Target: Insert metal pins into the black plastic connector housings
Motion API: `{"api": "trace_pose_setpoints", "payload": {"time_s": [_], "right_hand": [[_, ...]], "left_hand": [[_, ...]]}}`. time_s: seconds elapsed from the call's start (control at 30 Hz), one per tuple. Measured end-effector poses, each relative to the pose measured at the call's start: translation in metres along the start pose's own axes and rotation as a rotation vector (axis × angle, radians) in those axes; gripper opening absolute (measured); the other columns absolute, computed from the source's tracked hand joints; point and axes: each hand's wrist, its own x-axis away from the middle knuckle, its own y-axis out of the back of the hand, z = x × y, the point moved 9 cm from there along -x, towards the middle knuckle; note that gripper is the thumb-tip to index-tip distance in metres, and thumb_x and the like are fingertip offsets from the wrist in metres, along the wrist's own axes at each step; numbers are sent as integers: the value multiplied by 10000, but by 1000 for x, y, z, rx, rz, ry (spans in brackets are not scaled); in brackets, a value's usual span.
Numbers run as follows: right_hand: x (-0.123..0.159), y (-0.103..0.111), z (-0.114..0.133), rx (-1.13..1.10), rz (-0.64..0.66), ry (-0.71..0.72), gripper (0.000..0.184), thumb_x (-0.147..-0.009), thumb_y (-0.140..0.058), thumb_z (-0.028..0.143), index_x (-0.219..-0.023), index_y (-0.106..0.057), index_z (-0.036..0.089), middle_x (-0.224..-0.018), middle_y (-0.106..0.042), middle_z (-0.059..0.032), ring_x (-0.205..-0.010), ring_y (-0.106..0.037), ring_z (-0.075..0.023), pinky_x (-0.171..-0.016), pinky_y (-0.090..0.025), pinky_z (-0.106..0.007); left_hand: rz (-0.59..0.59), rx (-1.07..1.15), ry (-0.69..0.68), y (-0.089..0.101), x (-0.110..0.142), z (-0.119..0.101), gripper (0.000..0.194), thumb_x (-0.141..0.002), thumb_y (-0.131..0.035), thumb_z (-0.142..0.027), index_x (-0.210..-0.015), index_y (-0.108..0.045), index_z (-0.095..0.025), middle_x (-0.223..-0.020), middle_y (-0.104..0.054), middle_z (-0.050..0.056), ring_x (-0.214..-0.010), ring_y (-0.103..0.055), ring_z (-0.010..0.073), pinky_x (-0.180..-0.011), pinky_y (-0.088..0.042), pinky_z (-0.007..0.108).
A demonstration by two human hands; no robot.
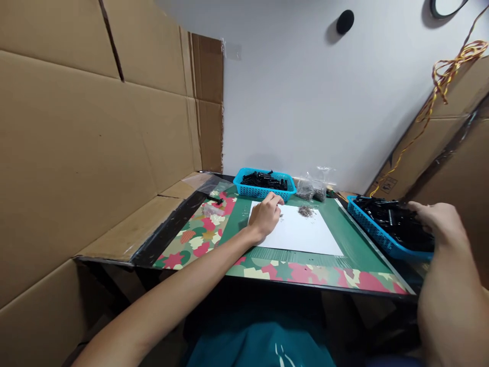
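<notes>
My left hand [266,216] rests over the left part of a white sheet of paper [305,237], fingers curled and closed; what they hold, if anything, is hidden. Just beside its fingertips lie a few tiny grains. Farther right on the sheet sits a small heap of tiny metal pieces [305,211]. At the right, my right hand [439,219] reaches over a blue basket [382,237] full of slim black parts [393,216]. One finger points left above the parts; the others are hidden, so its grip cannot be seen.
A second blue basket [263,191] of black parts stands at the back. Clear plastic bags [311,189] with small contents sit beside it. A black piece [216,199] and crumpled plastic [212,211] lie at left. Cardboard walls [95,142] flank the table; yellow wire [428,112] hangs right.
</notes>
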Motion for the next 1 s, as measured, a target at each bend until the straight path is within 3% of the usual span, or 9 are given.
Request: {"api": "trace_pose_setpoints", "payload": {"time_s": [0.07, 0.13, 0.23, 0.37, 0.43, 0.53, 0.73, 0.87, 1.0], "right_hand": [[16, 6, 0, 107, -100, -183, 311, -736, -708, 499, -565, -510, 332, -478, -516, -112, -400, -431, -258, -491, -341, -461], [34, 7, 27, 39, -228, -87, 200, -783, -652, 432, -654, -532, 338, -607, -595, -142, -512, -506, -281, -576, -378, -475], [59, -26, 70, -55, -197, 61, 168, -864, -558, 431, -759, -608, 311, -746, -682, -178, -695, -636, -338, -659, -423, -467], [97, -113, 122, -13, 109, 139, 196, -904, -552, 380, -898, -669, 223, -841, -747, -181, -731, -683, -328, -652, -434, -391], [124, -155, 152, -15, 268, 246, 249, -948, -559, 352, -1101, -666, 187, -850, -753, -152, -723, -686, -286, -641, -411, -331], [165, -202, 184, 34, 534, 410, 216, -982, -516, 252, -1157, -631, 197, -840, -748, -116, -711, -665, -250, -618, -349, -295], [181, -214, 180, 118, 578, 489, 166, -966, -482, 149, -1010, -633, 204, -873, -729, -107, -729, -637, -229, -607, -261, -289], [195, -231, 182, -122, 715, 454, 104, -910, -589, 156, -892, -687, 189, -813, -729, -74, -719, -634, -203, -622, -324, -265], [216, -246, 191, -286, 784, 391, 89, -833, -659, 189, -794, -739, 185, -703, -705, -39, -635, -588, -175, -594, -331, -259]], "left_hand": [[-9, -57, 23, 6, -1, 1, 253, -969, -524, -113, -1057, -701, -270, -1181, -715, 43, -896, -723, 228, -730, -489, 332], [-14, -113, 60, 11, -4, 8, 252, -962, -533, -109, -1065, -701, -267, -1182, -718, 53, -905, -731, 239, -724, -491, 335], [-10, -164, 110, 15, -22, 28, 239, -966, -530, -119, -1050, -703, -259, -1142, -723, 58, -885, -733, 233, -719, -498, 327], [-3, -89, 101, 17, -68, 51, 225, -943, -542, -89, -953, -724, -222, -1125, -747, 64, -1009, -725, 221, -830, -537, 313], [-6, -125, 164, 16, -95, 63, 234, -932, -561, -80, -1006, -735, -217, -1175, -757, 76, -1095, -714, 237, -919, -538, 340], [88, -228, 285, 1, -128, 81, 246, -918, -648, -136, -1129, -726, -236, -1233, -756, 99, -1223, -679, 274, -1044, -503, 394], [193, -274, 459, -30, -157, 107, 143, -787, -800, -211, -899, -715, -188, -1232, -733, 213, -1209, -694, 375, -975, -532, 443], [224, -291, 493, -40, -163, 114, 173, -762, -780, -189, -915, -701, -199, -1161, -756, 209, -1178, -703, 377, -953, -535, 447], [198, -273, 507, -37, -164, 118, 233, -762, -764, -222, -981, -683, -229, -1172, -758, 174, -1181, -691, 352, -946, -528, 429]]}}
